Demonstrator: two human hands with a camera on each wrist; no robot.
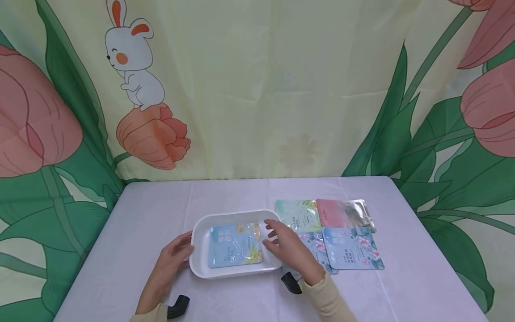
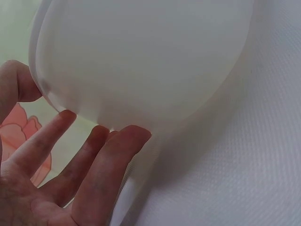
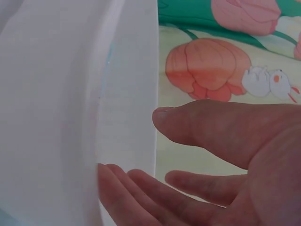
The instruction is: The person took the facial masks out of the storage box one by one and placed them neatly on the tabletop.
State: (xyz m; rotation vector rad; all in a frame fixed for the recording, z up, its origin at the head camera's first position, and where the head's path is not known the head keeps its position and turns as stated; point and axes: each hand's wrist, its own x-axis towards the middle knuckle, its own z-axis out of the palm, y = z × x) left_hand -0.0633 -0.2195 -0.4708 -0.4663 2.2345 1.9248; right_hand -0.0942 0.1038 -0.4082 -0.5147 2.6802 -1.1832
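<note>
A white rectangular tray [image 1: 197, 264] sits on the table, with a light-blue face-mask packet [image 1: 229, 250] lying flat inside it. At the tray's left end my left hand [image 1: 172, 259] touches the rim. The left wrist view has its fingertips [image 2: 136, 132] against the tray's outer wall [image 2: 141, 70]. My right hand [image 1: 287, 246] hovers over the right end, fingers spread and slightly bent. Seen from the right wrist, its thumb [image 3: 188, 117] stands apart from the lower fingers, whose tips overlap the tray's edge [image 3: 94, 117].
Right of the tray lie several packets: a green one [image 1: 297, 214], a pink one with silver [image 1: 342, 214], a blue floral one [image 1: 354, 250] and another floral one [image 1: 315, 243] partly under the right hand. A curtain [image 1: 249, 112] hangs behind the white table [image 1: 414, 286].
</note>
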